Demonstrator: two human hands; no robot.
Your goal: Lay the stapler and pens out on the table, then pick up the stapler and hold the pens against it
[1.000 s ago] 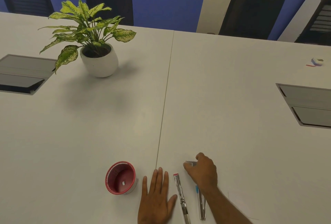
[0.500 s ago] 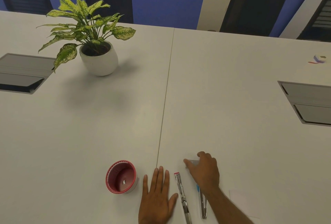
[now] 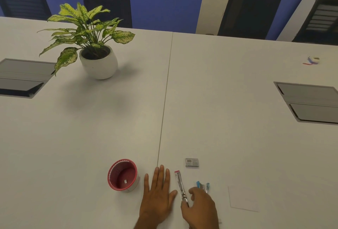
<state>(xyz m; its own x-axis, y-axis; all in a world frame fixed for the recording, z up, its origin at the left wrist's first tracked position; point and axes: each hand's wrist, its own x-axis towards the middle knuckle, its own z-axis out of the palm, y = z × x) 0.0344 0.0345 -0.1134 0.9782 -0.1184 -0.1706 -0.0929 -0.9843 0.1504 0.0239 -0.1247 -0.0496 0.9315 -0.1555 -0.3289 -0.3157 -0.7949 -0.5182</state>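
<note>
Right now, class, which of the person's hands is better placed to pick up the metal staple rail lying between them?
The right hand, probably: its curled fingers sit at the near end of the metal staple rail. The left hand lies flat, fingers straight, on the white table beside it.

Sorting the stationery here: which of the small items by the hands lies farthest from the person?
The small grey box with a barcode. It lies alone beyond the metal stapler piece and the blue-tipped piece, untouched by either hand.
</note>
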